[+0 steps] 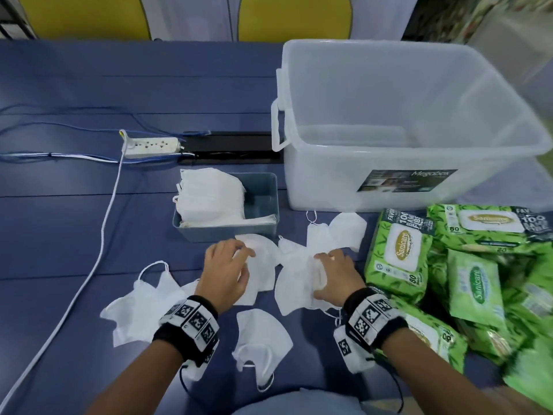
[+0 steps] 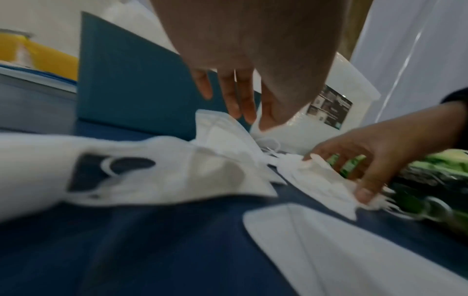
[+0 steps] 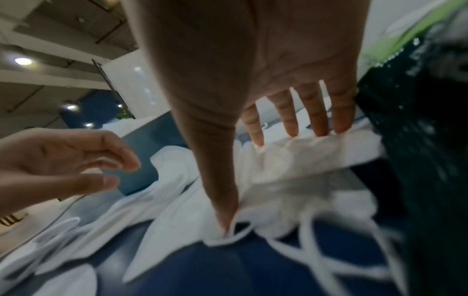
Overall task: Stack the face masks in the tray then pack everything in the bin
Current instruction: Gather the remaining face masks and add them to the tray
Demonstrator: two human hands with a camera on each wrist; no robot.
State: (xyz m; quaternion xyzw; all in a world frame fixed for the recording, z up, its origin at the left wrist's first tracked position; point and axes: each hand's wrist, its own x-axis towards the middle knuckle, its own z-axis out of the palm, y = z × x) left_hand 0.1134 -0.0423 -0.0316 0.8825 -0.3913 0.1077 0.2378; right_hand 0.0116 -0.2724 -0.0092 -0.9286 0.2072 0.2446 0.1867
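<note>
A teal tray (image 1: 261, 227) holds a stack of white face masks (image 1: 209, 199) in its left half. Behind it to the right stands a large clear bin (image 1: 419, 151), nothing seen inside. Several loose masks lie on the blue table in front of the tray. My left hand (image 1: 244, 265) (image 2: 240, 112) hovers with relaxed fingers just over one mask (image 1: 264, 262) and holds nothing. My right hand (image 1: 321, 275) (image 3: 263, 180) arches over a bunched mask (image 1: 291, 283) (image 3: 303, 156), gripping it between fingertips and thumb.
Green wet-wipe packs (image 1: 401, 250) are heaped at the right, close beside my right hand. More masks lie at the left (image 1: 140, 307), near my body (image 1: 263, 333) and by the bin (image 1: 347, 229). A power strip (image 1: 151, 148) and its white cable (image 1: 101, 235) cross the left side.
</note>
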